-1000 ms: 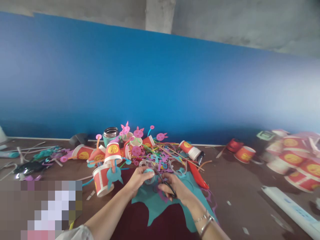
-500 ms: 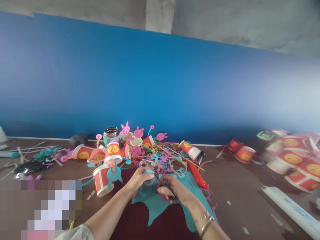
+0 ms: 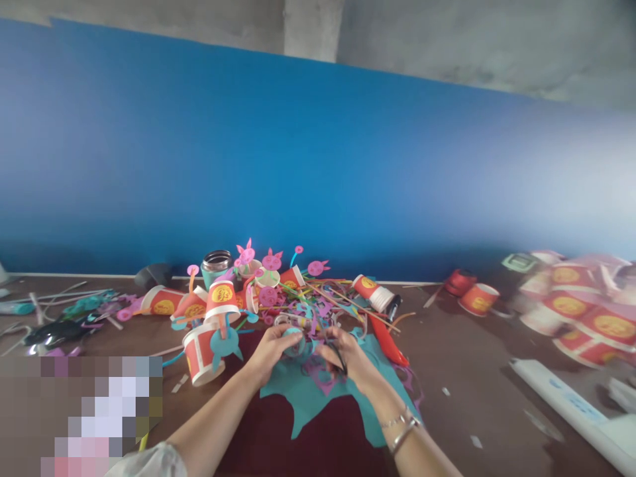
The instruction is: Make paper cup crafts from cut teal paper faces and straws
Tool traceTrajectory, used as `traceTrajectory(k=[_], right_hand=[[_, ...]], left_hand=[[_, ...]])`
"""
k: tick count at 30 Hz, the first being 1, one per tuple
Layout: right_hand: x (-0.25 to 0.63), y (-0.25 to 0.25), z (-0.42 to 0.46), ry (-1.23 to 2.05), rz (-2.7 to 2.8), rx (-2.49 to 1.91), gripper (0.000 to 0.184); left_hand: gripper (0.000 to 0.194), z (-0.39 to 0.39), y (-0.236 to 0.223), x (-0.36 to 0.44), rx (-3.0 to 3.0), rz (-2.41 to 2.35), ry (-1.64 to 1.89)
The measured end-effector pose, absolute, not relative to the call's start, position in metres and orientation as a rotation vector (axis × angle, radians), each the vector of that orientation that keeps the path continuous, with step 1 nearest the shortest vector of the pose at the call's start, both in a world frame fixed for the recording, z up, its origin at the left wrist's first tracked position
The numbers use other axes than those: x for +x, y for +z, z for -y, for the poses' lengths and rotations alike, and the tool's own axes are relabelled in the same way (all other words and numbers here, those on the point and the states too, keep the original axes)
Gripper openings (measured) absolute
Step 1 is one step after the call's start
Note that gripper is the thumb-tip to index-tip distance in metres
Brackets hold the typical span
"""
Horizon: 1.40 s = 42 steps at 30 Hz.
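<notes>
Between thumb and fingers, my left hand [image 3: 276, 350] pinches a small round blue paper cutout [image 3: 293, 343] with a drawing on it. My right hand [image 3: 344, 354] has its fingers in the loops of black-handled scissors [image 3: 340, 358]; their blades are hard to make out near the cutout. Under both hands lies a cut-up blue paper sheet [image 3: 308, 404] with a jagged edge. A purple paper scrap [image 3: 320, 376] rests on it. Just left of my left hand, a red and white paper cup [image 3: 199, 358] carries a blue paper shape [image 3: 226, 346].
Behind my hands are pink animal cutouts [image 3: 271, 260], paper cups [image 3: 222, 299] and a heap of straws and scraps. A red pouch [image 3: 389, 341] lies right of the sheet. Stacked cups [image 3: 569, 305] and a white power strip [image 3: 556, 401] stand far right.
My right hand has lifted slightly and turned with the scissors, whose blades show less clearly. My left hand keeps hold of the blue cutout. The whole view has shifted a little.
</notes>
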State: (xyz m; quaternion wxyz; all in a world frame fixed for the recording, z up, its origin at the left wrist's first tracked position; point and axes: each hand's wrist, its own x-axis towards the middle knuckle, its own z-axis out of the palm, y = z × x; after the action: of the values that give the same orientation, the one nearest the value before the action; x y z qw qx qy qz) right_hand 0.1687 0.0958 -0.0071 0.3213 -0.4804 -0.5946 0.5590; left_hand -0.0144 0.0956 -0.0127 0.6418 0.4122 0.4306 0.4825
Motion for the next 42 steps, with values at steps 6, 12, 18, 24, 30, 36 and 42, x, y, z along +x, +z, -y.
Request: traceTrajectory(k=[6,12,18,24,30,36,42], right_hand=[[0.18,-0.007,-0.107,0.995,1.56,-1.395,0.037],[0.182,-0.004,-0.103,0.49,1.776,-1.61,0.032],[0.178,-0.003,-0.1,0.346,1.895,-1.753,0.023],[0.18,-0.008,-0.101,0.316,1.887,-1.786,0.021],[0.183,-0.013,-0.107,0.342,1.657,-1.771,0.022],[0.187,-0.007,-0.108,0.444,1.436,-1.75,0.016],[0.188,-0.007,-0.11,0.412,1.51,-1.824,0.01]], left_hand=[[0.02,-0.095,-0.004,-0.019,1.128,-1.159,1.109],[0.012,-0.074,-0.007,-0.032,1.771,-1.318,0.65],[0.036,-0.063,-0.007,-0.027,2.323,-1.519,0.674],[0.035,-0.074,-0.001,-0.006,2.812,-1.21,0.349],[0.013,-0.088,0.0,-0.003,3.137,-0.983,0.131],[0.012,-0.108,0.016,-0.003,2.808,-1.238,0.628],[0.029,-0.137,0.006,0.013,2.367,-1.561,0.968]])
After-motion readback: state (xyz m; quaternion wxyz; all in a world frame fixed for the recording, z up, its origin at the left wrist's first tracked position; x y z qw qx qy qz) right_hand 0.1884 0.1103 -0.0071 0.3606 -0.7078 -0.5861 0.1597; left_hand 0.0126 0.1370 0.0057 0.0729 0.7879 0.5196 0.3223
